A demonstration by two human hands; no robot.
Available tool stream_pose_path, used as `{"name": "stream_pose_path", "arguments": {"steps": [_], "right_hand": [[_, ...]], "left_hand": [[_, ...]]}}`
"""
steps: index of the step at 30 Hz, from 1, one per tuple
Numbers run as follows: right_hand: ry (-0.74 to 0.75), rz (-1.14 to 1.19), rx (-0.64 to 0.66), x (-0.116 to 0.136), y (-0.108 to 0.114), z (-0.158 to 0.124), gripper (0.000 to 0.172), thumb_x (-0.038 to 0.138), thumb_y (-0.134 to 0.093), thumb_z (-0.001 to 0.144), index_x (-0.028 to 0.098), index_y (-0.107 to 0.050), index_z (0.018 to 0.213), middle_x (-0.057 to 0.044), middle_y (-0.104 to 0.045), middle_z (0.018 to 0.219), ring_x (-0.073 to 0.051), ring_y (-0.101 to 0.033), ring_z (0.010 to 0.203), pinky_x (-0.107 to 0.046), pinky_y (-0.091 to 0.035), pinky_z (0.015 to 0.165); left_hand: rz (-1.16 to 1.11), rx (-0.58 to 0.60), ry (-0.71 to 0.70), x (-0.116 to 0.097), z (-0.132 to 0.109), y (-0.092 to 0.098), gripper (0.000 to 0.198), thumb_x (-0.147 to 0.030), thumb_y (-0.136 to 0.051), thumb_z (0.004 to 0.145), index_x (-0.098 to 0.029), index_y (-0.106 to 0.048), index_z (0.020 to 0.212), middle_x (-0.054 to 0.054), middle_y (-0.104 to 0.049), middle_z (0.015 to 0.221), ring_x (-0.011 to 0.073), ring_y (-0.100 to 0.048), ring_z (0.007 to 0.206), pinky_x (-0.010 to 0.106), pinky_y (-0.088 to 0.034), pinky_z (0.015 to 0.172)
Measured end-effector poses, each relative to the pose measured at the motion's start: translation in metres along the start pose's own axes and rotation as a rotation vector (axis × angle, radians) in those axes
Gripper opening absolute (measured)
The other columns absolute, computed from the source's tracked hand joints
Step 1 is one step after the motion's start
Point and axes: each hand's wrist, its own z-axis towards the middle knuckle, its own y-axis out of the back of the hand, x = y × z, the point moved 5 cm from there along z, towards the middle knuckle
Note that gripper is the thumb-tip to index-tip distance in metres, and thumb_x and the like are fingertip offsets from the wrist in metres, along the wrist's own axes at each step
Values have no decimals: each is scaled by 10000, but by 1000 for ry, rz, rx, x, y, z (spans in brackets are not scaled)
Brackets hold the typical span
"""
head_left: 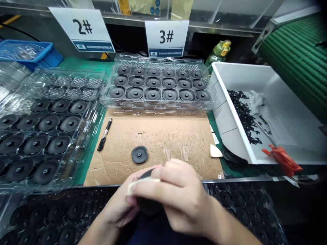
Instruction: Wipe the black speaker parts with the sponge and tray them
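Black disc [150,206] held between two bare hands, just before the near edge of a cardboard sheet [122,136].

The disc is supported by the left hand [124,200]; a cream pad [131,187] is pinched against it by the closed fingers of the right hand [182,194]. Beyond, a second disc [139,154] is laid flat, flanked by a pen [105,134] and a cream wedge [215,151]; behind, rows of discs are held in a clear tray [158,105].

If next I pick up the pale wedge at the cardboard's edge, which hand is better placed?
Probably the right hand: the pale wedge lies on that side, nearer to it than to the left hand.
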Motion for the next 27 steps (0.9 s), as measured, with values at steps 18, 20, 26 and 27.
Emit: {"name": "stream_pose_path", "arguments": {"steps": [18,20,26,27], "right_hand": [[-410,172,-380,-11,12,-27,315,143,-522,848,241,-554,1146,-13,-624,1040,-140,-574,895,-238,-468,743],[-249,165,-259,2,5,-10,315,117,-486,854,167,-544,1159,-45,-633,1005,-140,-576,856,-254,-465,783],[-294,177,5,-3,-15,12,261,123,-434,877,153,-583,1090,-36,-620,894,-119,-563,796,-226,-456,735],[-263,154,-78,-3,-12,13,283,131,-423,881,132,-563,1127,-49,-618,891,-129,-559,803,-244,-454,756]], "left_hand": [[-16,-16,-239,-10,-2,1,628,-363,-788,525,-257,-603,1116,40,-649,1139,223,-586,1054,247,-456,891],[-13,-66,-204,-8,-2,4,562,-347,-769,575,-257,-611,1107,38,-649,1133,234,-569,1077,275,-435,925],[-92,-97,-164,-9,-2,1,458,-294,-796,532,-278,-671,972,-39,-693,1012,140,-636,926,170,-483,809],[-113,-78,-125,-8,-2,-1,402,-302,-779,566,-268,-679,954,-41,-701,987,116,-639,906,139,-480,783]]}}
